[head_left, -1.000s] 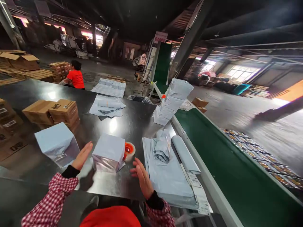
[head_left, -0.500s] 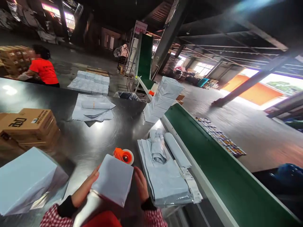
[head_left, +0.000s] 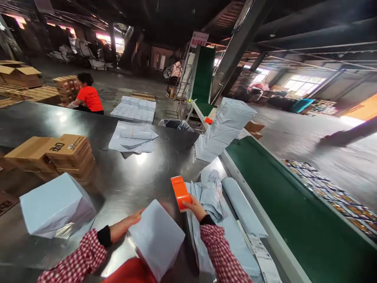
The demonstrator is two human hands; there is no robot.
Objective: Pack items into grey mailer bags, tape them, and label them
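Note:
My left hand [head_left: 126, 222] presses its fingers against the side of a pale blue wrapped parcel [head_left: 156, 239], which tilts close to my body. My right hand [head_left: 194, 206] grips an orange tape dispenser [head_left: 180, 192], raised just above a heap of pale blue mailer film [head_left: 212, 192]. A long roll of the same film [head_left: 242, 206] lies beside that heap. A second wrapped parcel [head_left: 55, 206] rests on the steel table [head_left: 129, 177] left of my left hand. My checked sleeves cover both forearms.
Stacked cardboard boxes [head_left: 50, 155] stand on the table's left side, and flat mailers [head_left: 132, 141] lie further off. A tall stack of wrapped bundles [head_left: 225, 131] stands at the table's far right corner. A green conveyor belt [head_left: 294, 204] runs along the right edge. A co-worker in a red shirt [head_left: 90, 98] is beyond the table.
My right hand has left the parcel and taken hold of the orange tape dispenser, lifting it from the table. The parcel has tilted and come nearer my body, held by my left hand.

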